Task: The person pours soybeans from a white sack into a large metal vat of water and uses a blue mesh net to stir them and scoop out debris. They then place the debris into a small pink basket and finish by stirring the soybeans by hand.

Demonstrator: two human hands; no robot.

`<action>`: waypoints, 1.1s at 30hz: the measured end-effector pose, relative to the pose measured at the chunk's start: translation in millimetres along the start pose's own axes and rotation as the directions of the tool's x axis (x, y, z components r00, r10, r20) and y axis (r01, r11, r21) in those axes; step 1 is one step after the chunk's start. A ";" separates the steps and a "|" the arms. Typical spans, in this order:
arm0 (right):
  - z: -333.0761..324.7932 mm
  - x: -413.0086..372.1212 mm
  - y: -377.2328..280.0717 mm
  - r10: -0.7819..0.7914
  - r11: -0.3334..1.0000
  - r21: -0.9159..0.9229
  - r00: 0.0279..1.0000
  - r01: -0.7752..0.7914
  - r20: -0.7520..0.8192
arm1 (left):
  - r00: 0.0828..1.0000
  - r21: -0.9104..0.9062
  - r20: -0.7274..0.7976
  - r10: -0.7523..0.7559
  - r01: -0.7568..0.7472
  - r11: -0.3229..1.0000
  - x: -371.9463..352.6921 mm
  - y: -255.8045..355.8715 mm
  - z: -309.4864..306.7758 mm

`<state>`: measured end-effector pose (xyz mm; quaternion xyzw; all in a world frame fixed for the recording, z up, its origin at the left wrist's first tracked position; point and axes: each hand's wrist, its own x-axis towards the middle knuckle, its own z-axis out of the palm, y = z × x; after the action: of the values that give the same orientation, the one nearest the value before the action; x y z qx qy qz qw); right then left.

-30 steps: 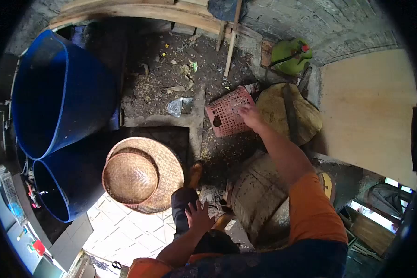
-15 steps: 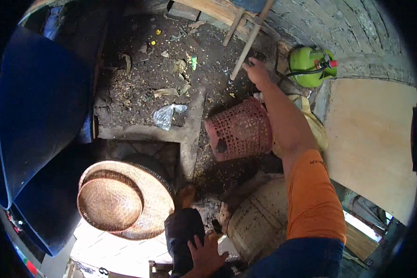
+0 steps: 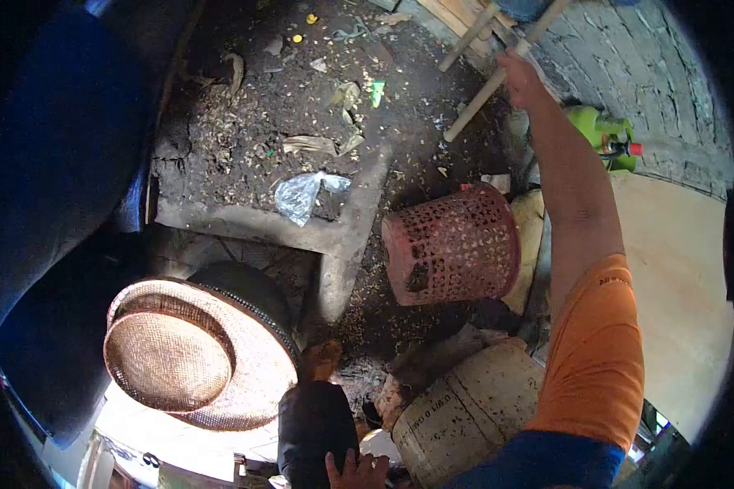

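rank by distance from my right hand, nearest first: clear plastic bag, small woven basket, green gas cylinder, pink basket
In the head view, from the right hand:
1. Green gas cylinder, beside the forearm
2. Pink basket, tipped on its side
3. Clear plastic bag, left of that basket
4. Small woven basket, lower left

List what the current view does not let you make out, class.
All in the head view:
- Wooden pole, far end: cut off by the top edge.
- Left hand, wrist: cut off by the bottom edge.
- Green gas cylinder, part: hidden behind the right arm.
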<state>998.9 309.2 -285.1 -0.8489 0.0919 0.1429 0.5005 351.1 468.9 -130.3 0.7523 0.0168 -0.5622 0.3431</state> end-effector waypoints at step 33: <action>-106.2 -519.4 -214.0 -0.161 0.673 0.715 0.981 0.190 -0.110 | 0.878 0.217 -0.478 0.025 0.090 0.972 -52.2 0.8 112.0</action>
<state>589.5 326.1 113.6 -0.5911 0.0681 0.0305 0.8031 238.7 427.2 -99.9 0.9021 0.0477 -0.3632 0.2282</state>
